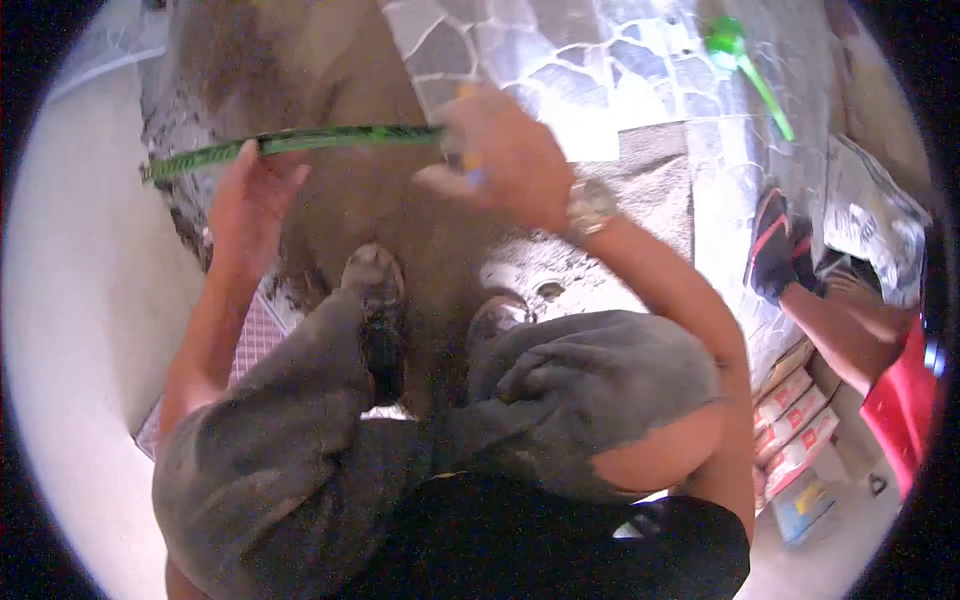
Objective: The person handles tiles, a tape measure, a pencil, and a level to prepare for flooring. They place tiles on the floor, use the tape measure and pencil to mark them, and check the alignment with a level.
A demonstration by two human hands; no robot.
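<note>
A green tape measure (340,138) stretches sideways over a bare strip of brown, damp-looking ground. Its far left end lies near the rough edge of this strip. My left hand (248,205) is at the tape from below, one fingertip over the strip, the thumb standing a little apart. At the tape's right end my right hand (510,150), blurred and wearing a wristwatch, is closed around it. Small yellow and blue bits show at its fingers; most of what it holds is hidden.
My shoes (372,275) stand on the brown ground. Grey stone paving (560,75) lies ahead, with a bright green long-handled tool (765,90). At right sits a person in red (900,400), near a white sack (875,225) and several packets (795,420). A pale floor (80,300) runs along the left.
</note>
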